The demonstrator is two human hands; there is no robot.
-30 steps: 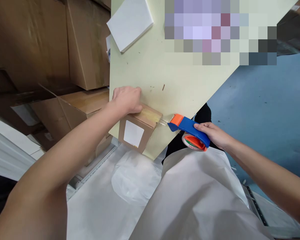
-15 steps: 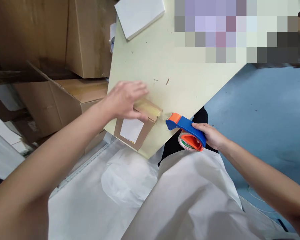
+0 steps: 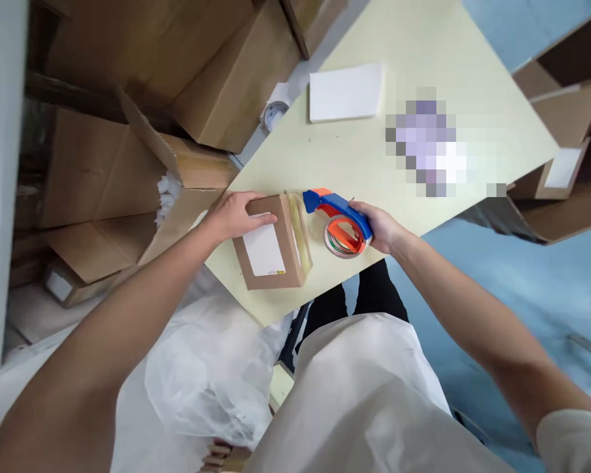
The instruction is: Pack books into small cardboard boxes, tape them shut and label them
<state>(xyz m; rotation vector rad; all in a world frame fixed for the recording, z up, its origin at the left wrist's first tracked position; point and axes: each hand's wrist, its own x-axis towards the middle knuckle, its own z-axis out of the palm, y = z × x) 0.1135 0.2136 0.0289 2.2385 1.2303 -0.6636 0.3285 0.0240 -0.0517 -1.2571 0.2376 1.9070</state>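
A small brown cardboard box (image 3: 270, 253) with a white label stands near the table's near edge, tape along its right side. My left hand (image 3: 239, 213) grips the box's upper left corner, thumb across the labelled face and fingers over the far edge. In my right hand (image 3: 379, 226) is the handle of a blue and orange tape dispenser (image 3: 342, 205), with a tape roll (image 3: 345, 236) hanging under it. The dispenser's head is just right of the box, close to its taped side. Whether tape still joins the two cannot be made out.
On the pale yellow table (image 3: 354, 157) lies a white box (image 3: 345, 93), with a blurred-out item to its right. Big open cartons (image 3: 103, 171) crowd the left; another carton (image 3: 566, 190) is at the right. A tape roll (image 3: 276, 115) sits beyond the table's left edge. Translucent plastic (image 3: 201, 374) hangs below.
The box has been turned and tipped so its labelled face shows more fully. My left hand has settled on its corner. The dispenser has moved left and up, beside the box. The view has shifted.
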